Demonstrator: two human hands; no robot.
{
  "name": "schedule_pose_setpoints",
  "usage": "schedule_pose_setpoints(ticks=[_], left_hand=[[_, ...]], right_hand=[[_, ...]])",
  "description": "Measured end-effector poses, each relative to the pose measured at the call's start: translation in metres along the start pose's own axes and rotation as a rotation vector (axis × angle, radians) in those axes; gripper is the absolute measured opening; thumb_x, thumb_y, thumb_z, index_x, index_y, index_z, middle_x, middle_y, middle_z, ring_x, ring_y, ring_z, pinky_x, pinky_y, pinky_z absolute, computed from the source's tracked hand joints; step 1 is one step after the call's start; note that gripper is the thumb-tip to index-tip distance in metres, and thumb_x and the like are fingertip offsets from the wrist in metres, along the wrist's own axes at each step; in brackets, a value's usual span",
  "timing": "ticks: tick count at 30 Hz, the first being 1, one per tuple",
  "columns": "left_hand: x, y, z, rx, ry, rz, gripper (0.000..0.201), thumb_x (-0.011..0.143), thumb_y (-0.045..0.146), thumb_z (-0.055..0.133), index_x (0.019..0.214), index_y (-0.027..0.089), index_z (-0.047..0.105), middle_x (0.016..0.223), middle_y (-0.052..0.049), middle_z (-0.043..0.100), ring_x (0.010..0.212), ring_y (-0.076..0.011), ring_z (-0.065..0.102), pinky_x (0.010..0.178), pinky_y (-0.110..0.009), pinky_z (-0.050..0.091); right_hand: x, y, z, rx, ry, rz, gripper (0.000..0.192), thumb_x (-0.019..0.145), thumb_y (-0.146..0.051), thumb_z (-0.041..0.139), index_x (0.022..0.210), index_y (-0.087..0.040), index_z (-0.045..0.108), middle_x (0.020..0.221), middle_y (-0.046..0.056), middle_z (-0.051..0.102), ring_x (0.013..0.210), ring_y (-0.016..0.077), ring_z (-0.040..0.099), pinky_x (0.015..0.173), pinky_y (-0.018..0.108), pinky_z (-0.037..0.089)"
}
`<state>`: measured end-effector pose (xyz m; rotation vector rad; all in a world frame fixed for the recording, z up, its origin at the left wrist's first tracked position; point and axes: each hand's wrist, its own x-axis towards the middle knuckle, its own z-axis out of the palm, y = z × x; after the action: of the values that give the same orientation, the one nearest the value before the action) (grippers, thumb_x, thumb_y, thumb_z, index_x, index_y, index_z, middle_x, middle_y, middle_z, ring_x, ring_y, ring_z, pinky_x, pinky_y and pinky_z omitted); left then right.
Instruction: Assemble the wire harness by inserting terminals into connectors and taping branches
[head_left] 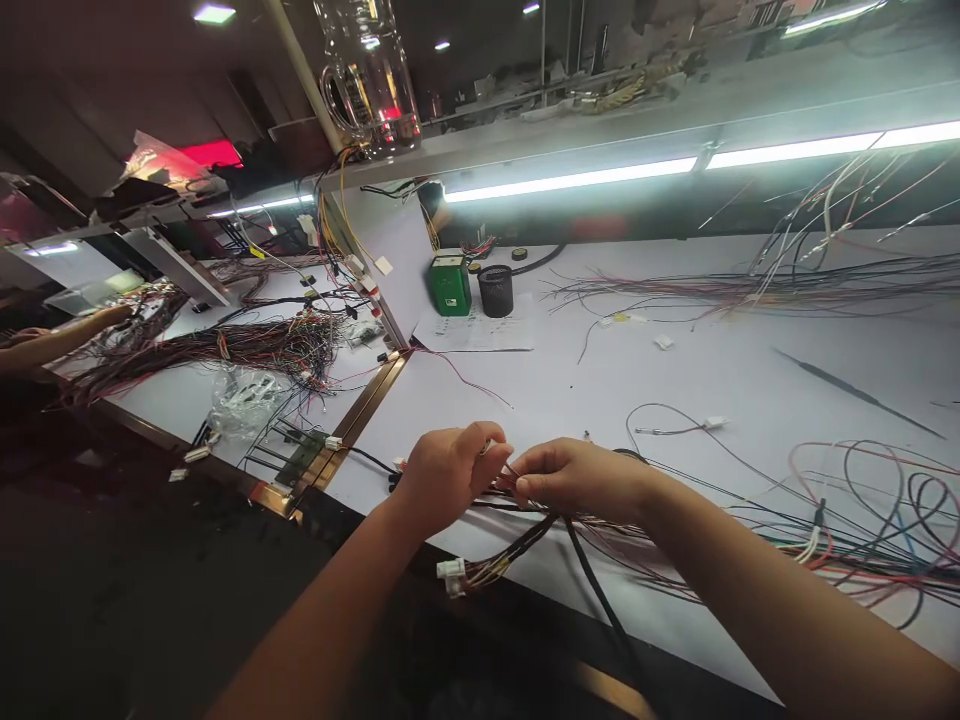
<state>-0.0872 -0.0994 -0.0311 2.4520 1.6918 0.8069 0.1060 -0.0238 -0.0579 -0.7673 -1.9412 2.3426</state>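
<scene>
My left hand [446, 472] is closed near the front edge of the white table, thumb and fingers pressed together on the end of a thin wire. Facing it, my right hand [559, 472] pinches thin reddish wires [511, 468] that run between the two hands. The exact tip in my left fingers is too small to make out. Below the hands lies a wire harness [540, 535] with black-sleeved branches. One branch ends in a white connector [451, 572] over the table edge. A black sleeved cable [596, 585] hangs down in front. More of the bundle passes under my right forearm.
Loose coloured wires [885, 520] spread at the right. A thin dark pointed tool [855, 390] lies behind them. At the back stand a green box [450, 287] and a black mesh cup [496, 292]. Another person's arm [67, 335] reaches over wires at far left.
</scene>
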Motion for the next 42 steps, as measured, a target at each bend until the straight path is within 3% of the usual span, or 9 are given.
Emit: schedule_pose_setpoints(ticks=[5,11,17,19,25,30,33,37,42], left_hand=[[-0.007,-0.007,0.012,-0.141,-0.035,-0.235,0.025,0.095,0.037,0.037,0.094,0.019,0.054,0.056,0.006,0.044,0.05,-0.01,0.042,0.054,-0.023,0.032],[-0.008,-0.018,0.025,-0.363,-0.065,-0.487,0.035,0.093,0.049,0.037,0.092,0.019,0.056,0.058,0.005,0.043,0.057,-0.0115,0.043,0.058,-0.025,0.033],[-0.024,-0.023,0.052,-1.202,-0.044,-0.743,0.067,0.079,0.07,0.045,0.125,0.022,0.045,0.067,0.004,0.048,0.05,-0.0078,0.038,0.053,-0.024,0.034],[-0.032,-0.019,0.061,-1.401,-0.135,-0.768,0.073,0.071,0.064,0.062,0.128,0.02,0.046,0.078,0.0,0.056,0.058,-0.0088,0.047,0.06,-0.025,0.041],[-0.031,-0.009,0.071,-1.335,-0.199,-0.793,0.032,0.075,0.037,0.071,0.098,0.014,0.067,0.086,-0.005,0.066,0.075,-0.015,0.06,0.075,-0.029,0.045],[-0.026,-0.011,0.07,-1.311,-0.222,-0.817,0.027,0.076,0.038,0.07,0.088,0.014,0.068,0.075,-0.003,0.067,0.073,-0.0154,0.062,0.077,-0.03,0.046],[-0.028,-0.014,0.069,-1.271,-0.204,-0.867,0.026,0.075,0.038,0.071,0.087,0.016,0.068,0.071,0.0,0.065,0.071,-0.014,0.061,0.077,-0.029,0.046],[-0.03,-0.017,0.073,-1.245,-0.157,-0.897,0.027,0.073,0.039,0.072,0.087,0.017,0.068,0.069,0.002,0.064,0.069,-0.0136,0.062,0.079,-0.03,0.045],[-0.03,-0.019,0.076,-1.303,-0.149,-0.893,0.028,0.07,0.038,0.075,0.085,0.015,0.069,0.071,0.001,0.064,0.066,-0.0124,0.061,0.075,-0.029,0.046]], right_hand=[[-0.007,0.02,0.004,0.049,0.136,0.095,0.03,0.082,-0.048,0.057,0.08,-0.02,0.063,0.051,-0.007,0.037,0.045,0.0067,0.023,0.044,0.023,0.017],[0.005,0.037,0.013,-0.103,0.299,0.011,0.022,0.08,-0.037,0.055,0.071,-0.019,0.066,0.074,0.002,0.065,0.067,0.0135,0.052,0.064,0.025,0.038],[0.017,0.06,0.016,0.009,0.372,-0.006,0.025,0.081,-0.04,0.053,0.074,-0.018,0.064,0.069,0.0,0.06,0.06,0.0114,0.046,0.06,0.024,0.036],[0.017,0.062,0.016,0.076,0.352,-0.021,0.026,0.081,-0.041,0.053,0.076,-0.018,0.064,0.068,-0.001,0.058,0.058,0.0105,0.044,0.058,0.024,0.035],[0.016,0.059,0.015,0.017,0.339,-0.028,0.026,0.083,-0.04,0.053,0.077,-0.017,0.064,0.069,0.0,0.058,0.06,0.0114,0.046,0.058,0.024,0.035],[0.016,0.051,0.02,-0.155,0.366,0.003,0.029,0.087,-0.038,0.046,0.082,-0.018,0.066,0.063,-0.001,0.057,0.055,0.0116,0.045,0.053,0.024,0.034],[0.0,0.045,0.019,-0.356,0.52,-0.087,0.026,0.088,-0.035,0.045,0.099,-0.021,0.064,0.079,0.002,0.064,0.062,0.0137,0.053,0.058,0.027,0.04],[-0.041,0.055,-0.004,-0.827,0.762,-0.273,0.023,0.087,-0.026,0.047,0.107,-0.023,0.058,0.1,0.006,0.064,0.087,0.0195,0.057,0.078,0.035,0.044],[-0.074,0.093,-0.042,-1.106,0.667,-0.221,0.016,0.086,-0.025,0.05,0.098,-0.024,0.06,0.095,0.006,0.067,0.093,0.0245,0.057,0.084,0.042,0.043]])
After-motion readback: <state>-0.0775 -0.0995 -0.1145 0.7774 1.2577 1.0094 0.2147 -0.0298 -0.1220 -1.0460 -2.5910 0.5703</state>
